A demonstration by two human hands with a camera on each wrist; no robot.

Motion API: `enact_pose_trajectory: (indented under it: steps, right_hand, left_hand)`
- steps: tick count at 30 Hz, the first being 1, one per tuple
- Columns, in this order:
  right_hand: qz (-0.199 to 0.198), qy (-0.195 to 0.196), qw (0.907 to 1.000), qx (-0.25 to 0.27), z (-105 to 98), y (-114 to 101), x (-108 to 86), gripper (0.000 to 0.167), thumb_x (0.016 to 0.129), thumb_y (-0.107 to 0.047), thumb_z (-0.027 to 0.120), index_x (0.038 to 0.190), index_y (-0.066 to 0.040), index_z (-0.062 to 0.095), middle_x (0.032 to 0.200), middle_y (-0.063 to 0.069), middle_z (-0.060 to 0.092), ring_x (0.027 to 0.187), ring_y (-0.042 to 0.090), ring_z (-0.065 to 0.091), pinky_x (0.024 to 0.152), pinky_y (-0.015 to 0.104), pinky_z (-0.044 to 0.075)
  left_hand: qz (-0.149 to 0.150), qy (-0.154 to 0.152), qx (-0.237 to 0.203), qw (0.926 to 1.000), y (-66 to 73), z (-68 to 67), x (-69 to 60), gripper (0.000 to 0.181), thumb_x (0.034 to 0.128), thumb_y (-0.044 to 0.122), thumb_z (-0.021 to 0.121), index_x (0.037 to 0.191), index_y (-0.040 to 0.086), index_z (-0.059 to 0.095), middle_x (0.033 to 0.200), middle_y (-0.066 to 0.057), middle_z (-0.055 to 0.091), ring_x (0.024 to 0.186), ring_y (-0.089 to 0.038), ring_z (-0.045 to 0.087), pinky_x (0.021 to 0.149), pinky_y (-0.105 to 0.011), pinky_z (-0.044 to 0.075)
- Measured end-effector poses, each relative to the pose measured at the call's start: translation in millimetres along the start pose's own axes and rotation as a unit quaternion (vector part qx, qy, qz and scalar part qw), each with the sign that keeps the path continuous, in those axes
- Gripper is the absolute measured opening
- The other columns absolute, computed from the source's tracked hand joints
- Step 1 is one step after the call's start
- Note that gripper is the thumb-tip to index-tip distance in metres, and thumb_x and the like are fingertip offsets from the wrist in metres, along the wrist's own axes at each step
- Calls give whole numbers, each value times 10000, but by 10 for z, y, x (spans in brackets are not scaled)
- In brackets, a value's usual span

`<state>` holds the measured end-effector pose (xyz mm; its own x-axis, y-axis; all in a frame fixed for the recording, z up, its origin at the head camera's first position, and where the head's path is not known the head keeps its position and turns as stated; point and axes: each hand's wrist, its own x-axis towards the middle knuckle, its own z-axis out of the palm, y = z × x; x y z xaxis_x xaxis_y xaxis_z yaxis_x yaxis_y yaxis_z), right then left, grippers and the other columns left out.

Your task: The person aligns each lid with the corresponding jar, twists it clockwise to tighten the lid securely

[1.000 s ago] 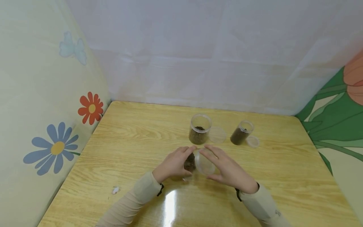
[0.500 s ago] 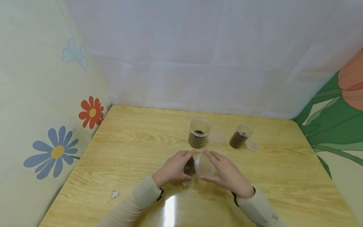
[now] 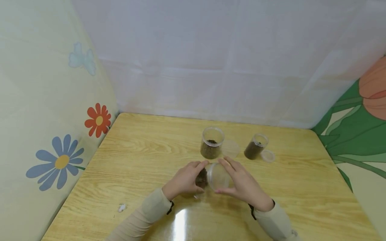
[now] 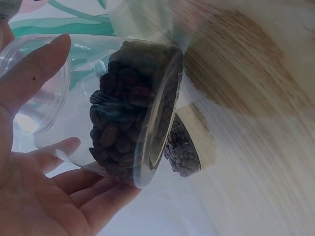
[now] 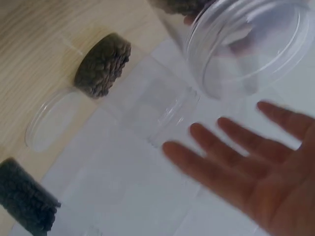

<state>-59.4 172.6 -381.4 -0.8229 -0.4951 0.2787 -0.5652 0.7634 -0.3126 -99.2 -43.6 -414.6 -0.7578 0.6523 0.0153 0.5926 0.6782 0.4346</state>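
My left hand (image 3: 185,180) holds a clear plastic jar (image 3: 201,179) part filled with dark brown, bean-like pieces. In the left wrist view its thumb and fingers curve round the wall of this jar (image 4: 81,123). The pieces lie at the jar's base, and its upper part is clear. Around the ringed mouth end (image 3: 219,179) stands my right hand (image 3: 245,185). Its fingers (image 5: 216,172) are extended and spread in the right wrist view, with a gap seen between them and the jar (image 5: 246,59). Whether a lid sits on the jar I cannot tell.
Behind the hands stands a wide clear jar (image 3: 211,150) with dark contents, a flat clear lid (image 3: 231,149) beside it. Farther right are a narrower jar (image 3: 254,149) of dark grains and a small lid (image 3: 268,156). A white mark (image 3: 122,208) shows on the wooden table (image 3: 144,140).
My right fingertips have drawn slightly right across the jar's mouth, and the right thumb has shifted slightly left. The left hand keeps its hold. The head view has tilted up a little.
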Motion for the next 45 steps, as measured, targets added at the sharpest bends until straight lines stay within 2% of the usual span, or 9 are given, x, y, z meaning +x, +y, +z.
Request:
enact_pose_trajectory:
  steps: [5, 10, 16, 22, 27, 33, 36, 39, 45]
  right_hand:
    - [-951, -18, 9954, 81, -12, 74, -2, 932, 559, -315, 855, 1343, -65, 416, 1361, 205, 376, 1203, 388, 391, 874, 509, 440]
    - [-1231, -68, 9922, 168, 16, 95, -9, 925, 564, -231, 862, 1352, -72, 406, 1358, 181, 387, 1199, 348, 403, 879, 469, 449]
    - [-1000, -77, 9950, 27, 27, 74, -7, 893, 594, -262, 848, 1348, -69, 411, 1333, 191, 416, 1167, 338, 442, 861, 455, 464]
    - [-505, -124, 9986, -54, 33, 23, 3, 858, 637, -365, 808, 1327, -28, 425, 1249, 212, 483, 1097, 359, 501, 836, 471, 474]
    - [-126, 64, 9998, -127, 46, -23, 6, 856, 647, -438, 778, 1305, -6, 442, 1170, 205, 539, 1007, 347, 556, 775, 455, 502]
    - [-19, 144, 9994, -315, 55, -32, 7, 874, 649, -489, 752, 1297, 12, 448, 1159, 223, 544, 992, 361, 561, 756, 459, 507]
    - [-294, 89, 9988, -382, 40, 5, 8, 909, 637, -499, 752, 1324, -5, 418, 1240, 239, 486, 1069, 384, 513, 813, 491, 478]
    - [-820, 122, 9962, -255, 17, 61, 13, 938, 598, -462, 791, 1336, -29, 408, 1314, 224, 425, 1144, 377, 455, 876, 511, 436]
    - [-1590, 41, 9871, 195, -13, 118, 25, 929, 552, -284, 857, 1341, -66, 418, 1360, 147, 390, 1200, 317, 404, 921, 491, 410]
  left_hand:
    - [-30, -52, -5, 10000, -2, 2, -7, 955, 635, 311, 830, 1410, 128, 302, 1291, -154, 467, 1152, -288, 466, 845, -450, 475]
    - [-88, -108, -84, 9999, -4, 9, -11, 955, 640, 307, 828, 1415, 142, 294, 1306, -159, 454, 1165, -294, 456, 850, -457, 471]
    - [-101, -96, -117, 9998, -7, 4, -10, 953, 640, 299, 829, 1414, 135, 298, 1310, -156, 454, 1170, -293, 452, 856, -463, 466]
    - [-110, -120, -89, 9998, 0, -4, -9, 946, 645, 308, 825, 1414, 139, 301, 1301, -143, 464, 1163, -282, 458, 851, -459, 468]
    - [-113, -64, -122, 9998, 0, 5, -4, 951, 636, 297, 830, 1412, 138, 304, 1288, -146, 474, 1152, -288, 466, 849, -463, 468]
    - [-66, 7, -132, 9999, -13, 17, 7, 952, 627, 292, 835, 1405, 119, 314, 1275, -151, 483, 1143, -293, 474, 853, -455, 468]
    - [-79, -16, -135, 9999, -17, 17, 7, 954, 628, 294, 835, 1407, 125, 309, 1282, -151, 478, 1147, -293, 471, 853, -458, 468]
    - [-106, -43, -153, 9998, -19, 18, 6, 959, 629, 293, 835, 1410, 131, 304, 1291, -151, 471, 1154, -292, 464, 857, -463, 464]
    - [-128, -92, -159, 9997, -24, 17, 10, 958, 637, 293, 831, 1414, 125, 296, 1307, -164, 453, 1171, -298, 450, 878, -465, 451]
